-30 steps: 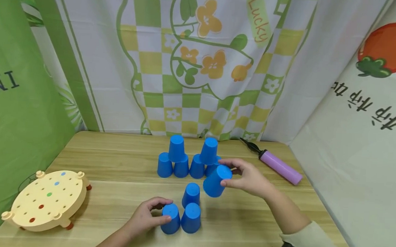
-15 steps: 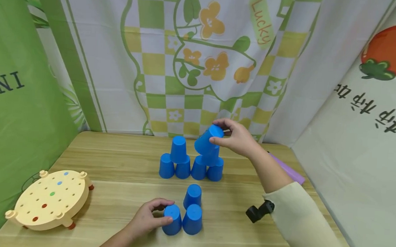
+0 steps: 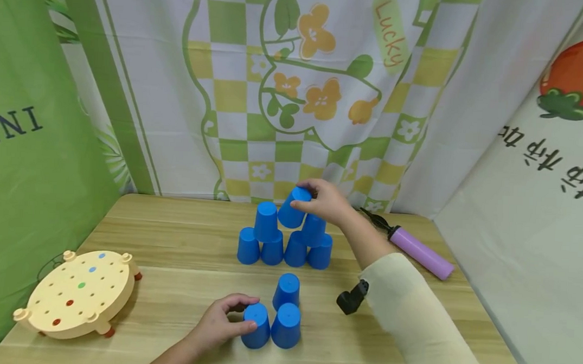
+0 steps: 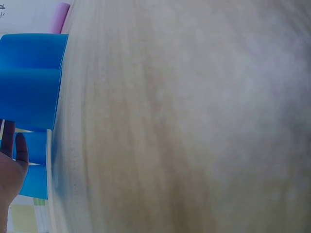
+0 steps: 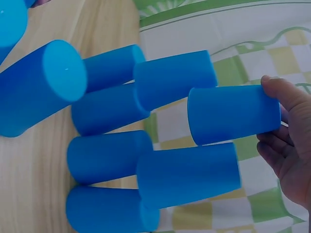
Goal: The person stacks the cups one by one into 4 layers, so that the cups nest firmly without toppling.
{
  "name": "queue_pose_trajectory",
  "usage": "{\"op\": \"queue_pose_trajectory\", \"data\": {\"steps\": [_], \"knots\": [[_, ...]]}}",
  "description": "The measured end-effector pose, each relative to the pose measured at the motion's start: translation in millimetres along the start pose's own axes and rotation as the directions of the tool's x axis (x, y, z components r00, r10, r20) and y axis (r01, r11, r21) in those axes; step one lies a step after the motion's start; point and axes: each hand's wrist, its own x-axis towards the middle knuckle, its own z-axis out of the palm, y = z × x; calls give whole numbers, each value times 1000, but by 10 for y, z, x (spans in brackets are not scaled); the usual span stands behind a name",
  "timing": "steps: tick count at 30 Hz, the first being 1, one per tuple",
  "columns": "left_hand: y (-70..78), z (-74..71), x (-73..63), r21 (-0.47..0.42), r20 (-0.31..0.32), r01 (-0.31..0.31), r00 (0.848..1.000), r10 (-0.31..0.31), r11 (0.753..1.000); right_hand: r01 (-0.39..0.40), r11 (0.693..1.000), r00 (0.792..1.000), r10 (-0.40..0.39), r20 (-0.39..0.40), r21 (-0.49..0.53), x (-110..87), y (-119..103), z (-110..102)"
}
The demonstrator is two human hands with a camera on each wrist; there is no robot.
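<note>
My right hand (image 3: 326,201) pinches an upside-down blue cup (image 5: 233,115) near its base, thumb on one side and fingers on the other. That cup is slightly tilted and overlaps the tops of two raised cups, the left one (image 3: 266,222) and the right one (image 3: 314,229). Each raised cup sits across a pair of cups in the bottom row (image 3: 272,249). Closer to me, my left hand (image 3: 222,321) has its thumb and fingers round a front blue cup (image 3: 256,327) standing on the table. Two more upside-down cups, one in front (image 3: 286,327) and one behind (image 3: 287,290), stand beside it.
A round cream pegboard (image 3: 83,295) with short legs and coloured dots sits at the table's left. A purple hand pump (image 3: 421,253) lies at the back right. Behind the wooden table (image 3: 181,242) hangs a patterned curtain (image 3: 235,125).
My right hand has carried its cup from above the table's middle up and leftward to the gap between the two raised cups. My left hand stays at the front cup.
</note>
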Motion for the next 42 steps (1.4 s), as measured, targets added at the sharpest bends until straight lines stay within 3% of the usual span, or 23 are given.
{"op": "queue_pose_trajectory", "data": {"steps": [8,17,25,42], "knots": [[-10,3,8,-5,2,10,1000,-10,1000,-8,990,999,16,52,-137,63,83,179],[-3,-7,8,-8,4,-16,1000,16,1000,-26,982,997,38,63,-185,107,167,279],[-14,-2,5,-11,1,-5,1000,5,1000,12,973,996,8,86,-231,128,159,319],[-39,-7,9,-6,3,-11,1000,11,1000,19,980,997,-4,77,-197,53,124,268]]}}
